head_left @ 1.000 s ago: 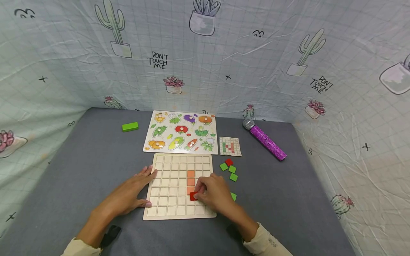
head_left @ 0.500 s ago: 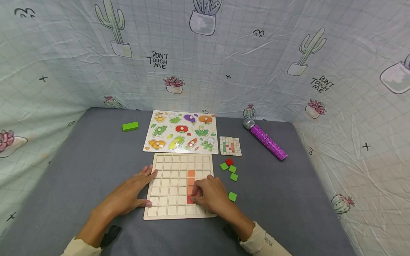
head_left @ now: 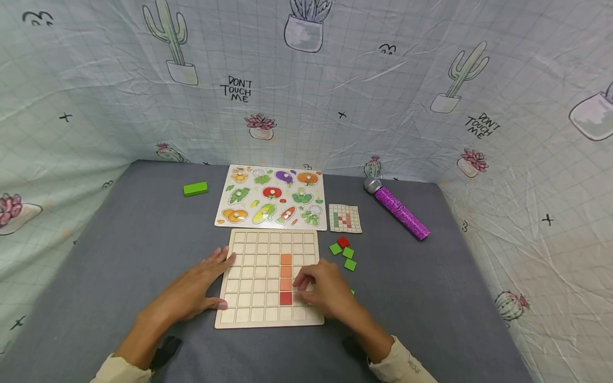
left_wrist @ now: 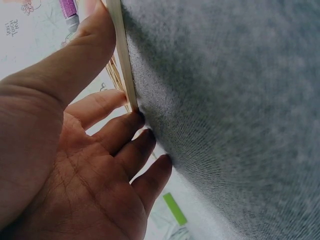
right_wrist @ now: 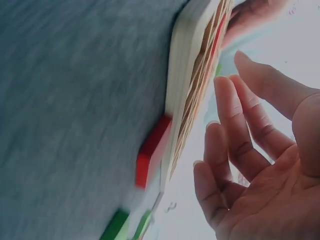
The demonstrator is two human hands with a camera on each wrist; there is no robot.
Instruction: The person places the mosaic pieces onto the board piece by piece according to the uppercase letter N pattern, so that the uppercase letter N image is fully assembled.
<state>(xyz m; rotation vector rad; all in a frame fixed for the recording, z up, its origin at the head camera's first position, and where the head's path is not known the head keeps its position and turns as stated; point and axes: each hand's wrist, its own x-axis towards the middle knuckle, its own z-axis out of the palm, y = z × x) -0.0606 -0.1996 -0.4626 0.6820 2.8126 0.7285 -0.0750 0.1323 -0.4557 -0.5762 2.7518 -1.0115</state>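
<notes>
A wooden grid board lies on the table in the head view. Three orange tiles form a column in its cells, and directly below them a red tile sits flat in a cell. My left hand rests at the board's left edge with fingers spread; its fingertips meet the edge in the left wrist view. Just right of the red tile, my right hand hovers over the board. In the right wrist view its loosely bent fingers and thumb hold nothing.
Right of the board lie another red tile and several green tiles, one mostly hidden by the right hand. Behind are a vegetable peg puzzle, a small pattern card, a purple microphone and a green block.
My right hand set the red tile into the cell beneath the orange ones, let go of it and drew slightly right. My left hand has stayed put.
</notes>
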